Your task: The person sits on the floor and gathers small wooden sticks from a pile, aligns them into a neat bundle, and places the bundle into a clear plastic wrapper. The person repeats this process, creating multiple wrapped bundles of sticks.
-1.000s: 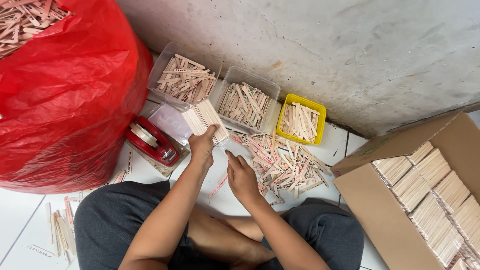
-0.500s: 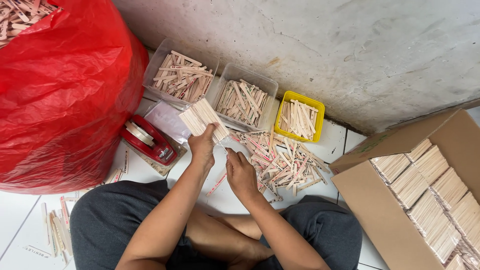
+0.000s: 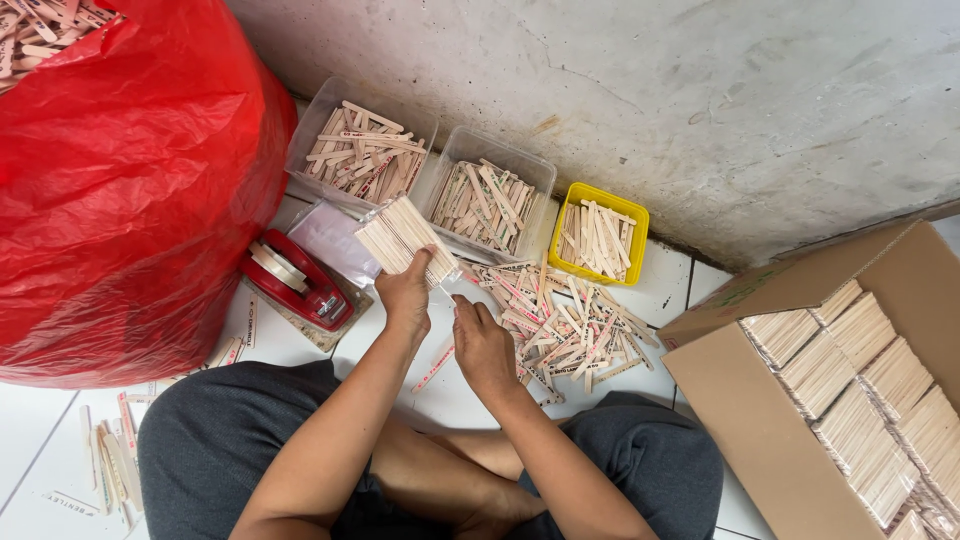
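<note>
A bulging red plastic bag [image 3: 120, 190] of flat wooden sticks fills the left side. Against the far concrete wall [image 3: 650, 90] stand two clear tubs [image 3: 360, 150] [image 3: 490, 200] and a small yellow tray [image 3: 600, 235], each holding sticks. A red tape dispenser [image 3: 295, 280] sits on the white tiled floor [image 3: 30, 420]. At right, an open cardboard box [image 3: 770, 440] holds what appear to be wrapped bundles.
</note>
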